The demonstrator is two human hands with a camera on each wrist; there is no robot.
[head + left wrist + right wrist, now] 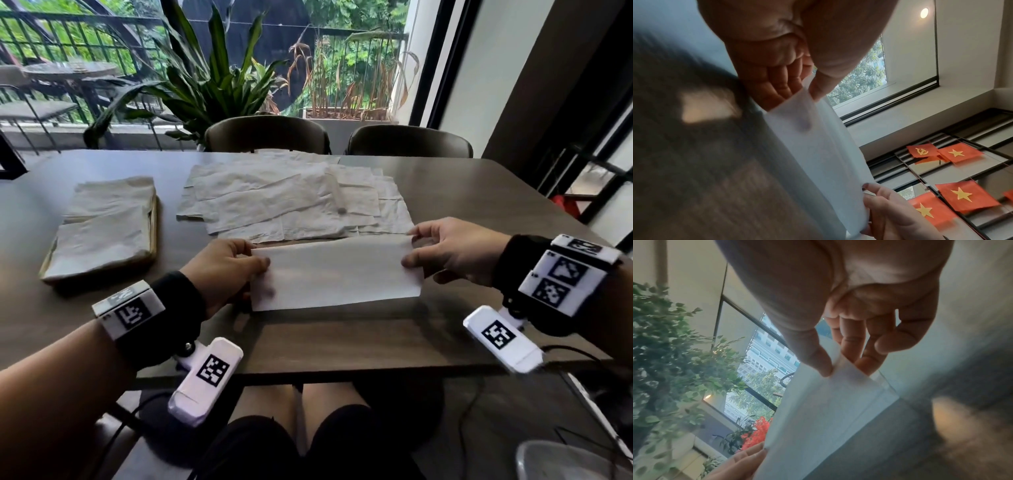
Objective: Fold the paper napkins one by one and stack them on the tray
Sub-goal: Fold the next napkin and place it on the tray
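A white paper napkin (335, 274), folded into a long rectangle, hangs just above the table's near edge between both hands. My left hand (229, 270) pinches its left end, thumb on top. My right hand (445, 253) pinches its right end. The left wrist view shows the napkin (818, 154) held between thumb and fingers (777, 87); the right wrist view shows the napkin (828, 410) pinched the same way by the thumb and fingers (849, 340). A wooden tray (154, 222) at the left carries a stack of folded napkins (102, 233). A pile of unfolded napkins (291, 202) lies spread in the table's middle.
The dark wooden table (342, 342) has bare surface in front of the held napkin and to the right. Two dark chairs (267, 133) stand at the far side, with a potted plant (212, 85) and window behind them. My knees sit under the near edge.
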